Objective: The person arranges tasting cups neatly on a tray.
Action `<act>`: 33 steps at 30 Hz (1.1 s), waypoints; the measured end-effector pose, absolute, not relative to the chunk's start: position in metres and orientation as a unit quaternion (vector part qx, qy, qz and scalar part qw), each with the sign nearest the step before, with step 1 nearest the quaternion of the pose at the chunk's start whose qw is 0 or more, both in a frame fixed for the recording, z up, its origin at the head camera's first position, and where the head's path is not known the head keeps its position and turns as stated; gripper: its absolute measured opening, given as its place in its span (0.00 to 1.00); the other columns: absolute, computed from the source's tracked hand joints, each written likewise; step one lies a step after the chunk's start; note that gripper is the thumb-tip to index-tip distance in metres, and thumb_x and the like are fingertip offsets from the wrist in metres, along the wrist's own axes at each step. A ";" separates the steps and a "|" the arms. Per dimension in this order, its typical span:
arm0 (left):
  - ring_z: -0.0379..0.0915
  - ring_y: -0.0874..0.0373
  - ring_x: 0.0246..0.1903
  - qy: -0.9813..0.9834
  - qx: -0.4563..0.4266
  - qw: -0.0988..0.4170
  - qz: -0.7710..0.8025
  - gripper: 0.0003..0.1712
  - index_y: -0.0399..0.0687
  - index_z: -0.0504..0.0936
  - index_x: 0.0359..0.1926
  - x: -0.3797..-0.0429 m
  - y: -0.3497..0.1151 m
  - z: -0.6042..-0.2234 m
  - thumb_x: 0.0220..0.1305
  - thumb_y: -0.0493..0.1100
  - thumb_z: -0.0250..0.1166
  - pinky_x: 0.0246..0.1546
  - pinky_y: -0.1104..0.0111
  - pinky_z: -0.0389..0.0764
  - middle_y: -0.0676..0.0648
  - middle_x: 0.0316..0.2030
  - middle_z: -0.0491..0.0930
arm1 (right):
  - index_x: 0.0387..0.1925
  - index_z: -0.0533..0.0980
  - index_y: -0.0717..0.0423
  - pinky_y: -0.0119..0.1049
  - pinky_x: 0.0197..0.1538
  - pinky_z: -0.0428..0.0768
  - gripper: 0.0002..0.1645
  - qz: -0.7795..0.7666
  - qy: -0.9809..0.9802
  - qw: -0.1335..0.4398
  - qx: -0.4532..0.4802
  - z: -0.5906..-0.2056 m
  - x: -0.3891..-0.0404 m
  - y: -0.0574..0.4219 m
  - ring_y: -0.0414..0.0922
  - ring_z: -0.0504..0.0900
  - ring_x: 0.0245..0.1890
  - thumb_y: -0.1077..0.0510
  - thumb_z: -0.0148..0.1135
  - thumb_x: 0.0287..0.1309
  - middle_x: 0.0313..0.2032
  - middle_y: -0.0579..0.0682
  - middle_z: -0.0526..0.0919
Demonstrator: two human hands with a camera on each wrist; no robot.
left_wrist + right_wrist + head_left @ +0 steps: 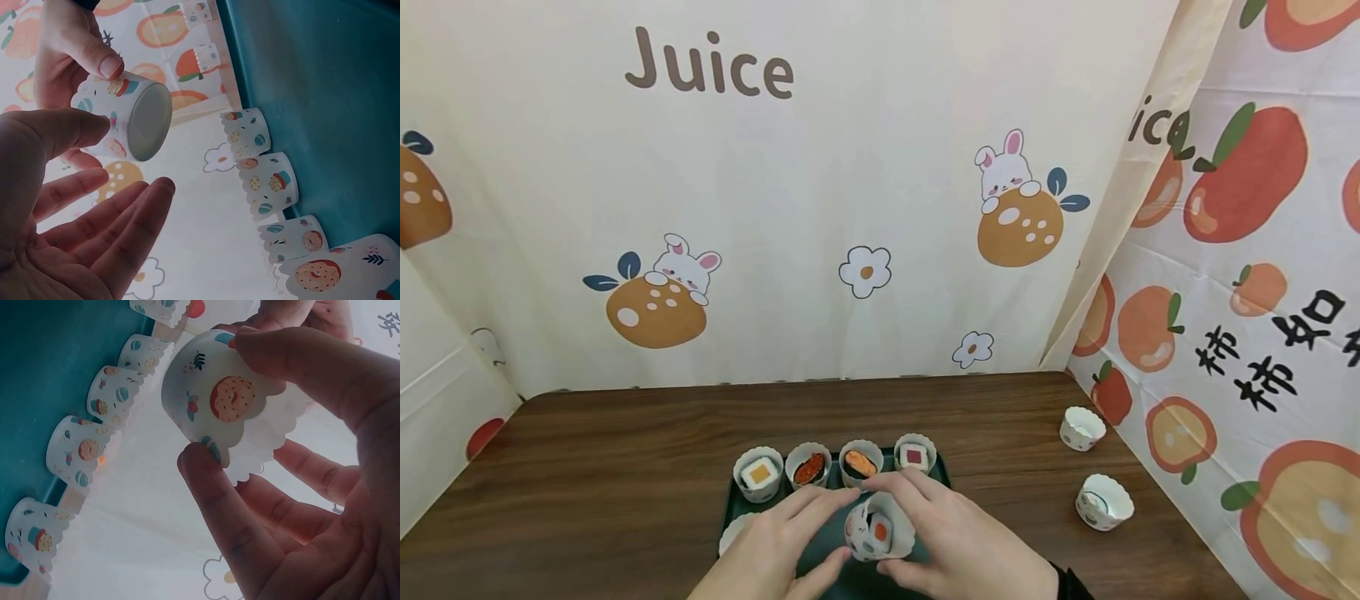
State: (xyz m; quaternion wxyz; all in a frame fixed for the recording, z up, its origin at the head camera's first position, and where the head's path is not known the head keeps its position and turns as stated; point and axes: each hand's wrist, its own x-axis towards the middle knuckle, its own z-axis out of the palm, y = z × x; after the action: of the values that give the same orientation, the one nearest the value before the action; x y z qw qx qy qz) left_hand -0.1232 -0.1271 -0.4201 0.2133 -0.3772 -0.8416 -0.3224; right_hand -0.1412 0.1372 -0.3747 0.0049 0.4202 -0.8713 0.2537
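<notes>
A white scalloped paper baking cup (859,533) with a printed doughnut pattern is tilted above the dark green tray (331,94). Inside it sits a sushi roll (880,527) with an orange-red centre. My right hand (958,533) pinches this cup between thumb and fingers, seen close in the right wrist view. On the cup's other side is my left hand (778,537), its fingers spread and its thumb at the cup's wall; whether the thumb touches is unclear. Along the tray's back edge stand several similar cups holding sushi pieces, among them one with a red topping (810,469).
Another paper cup (735,527) is partly hidden behind my left hand. Two more paper cups (1082,429) stand apart on the brown wooden table (625,483), towards its right edge. Printed curtains (865,167) hang behind the table and along its right side.
</notes>
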 end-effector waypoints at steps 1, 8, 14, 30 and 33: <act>0.81 0.69 0.36 -0.839 -0.377 0.217 -0.326 0.28 0.51 0.80 0.67 -0.123 -0.127 -0.420 0.69 0.44 0.76 0.33 0.86 0.77 0.52 0.48 0.86 | 0.74 0.67 0.47 0.28 0.50 0.86 0.40 0.257 -0.870 0.003 0.421 -0.375 -0.141 0.136 0.34 0.82 0.52 0.48 0.76 0.67 0.62 0.43 0.79; 0.80 0.74 0.33 -0.821 -0.387 0.238 -0.346 0.26 0.48 0.81 0.63 -0.122 -0.124 -0.423 0.66 0.41 0.77 0.31 0.86 0.78 0.52 0.46 0.86 | 0.75 0.66 0.46 0.25 0.50 0.85 0.40 0.283 -0.860 -0.016 0.425 -0.377 -0.141 0.133 0.33 0.81 0.53 0.49 0.75 0.68 0.63 0.43 0.79; 0.82 0.72 0.32 -0.810 -0.395 0.247 -0.357 0.26 0.45 0.82 0.62 -0.123 -0.123 -0.425 0.64 0.37 0.78 0.31 0.86 0.79 0.51 0.44 0.86 | 0.76 0.65 0.44 0.25 0.52 0.85 0.43 0.283 -0.851 0.005 0.443 -0.381 -0.141 0.133 0.34 0.82 0.54 0.47 0.75 0.67 0.63 0.43 0.79; 0.85 0.69 0.40 -0.824 -0.395 0.212 -0.347 0.35 0.38 0.81 0.64 -0.124 -0.128 -0.427 0.53 0.33 0.81 0.36 0.86 0.81 0.48 0.46 0.89 | 0.76 0.65 0.41 0.33 0.54 0.88 0.45 0.332 -0.833 -0.014 0.441 -0.380 -0.142 0.132 0.40 0.81 0.59 0.61 0.77 0.64 0.64 0.46 0.79; 0.86 0.68 0.40 -0.824 -0.396 0.207 -0.348 0.35 0.38 0.81 0.65 -0.124 -0.128 -0.427 0.55 0.35 0.81 0.37 0.85 0.82 0.47 0.47 0.90 | 0.75 0.66 0.43 0.32 0.54 0.88 0.43 0.338 -0.830 -0.015 0.442 -0.380 -0.142 0.132 0.40 0.82 0.60 0.61 0.77 0.64 0.63 0.47 0.79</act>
State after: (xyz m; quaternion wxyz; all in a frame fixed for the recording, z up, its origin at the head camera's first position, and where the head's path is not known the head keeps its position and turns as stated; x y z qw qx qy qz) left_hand -0.1239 -0.1281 -0.4272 0.2070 -0.3956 -0.8242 -0.3482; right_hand -0.1420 0.1316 -0.3800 -0.0147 0.4423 -0.8305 0.3382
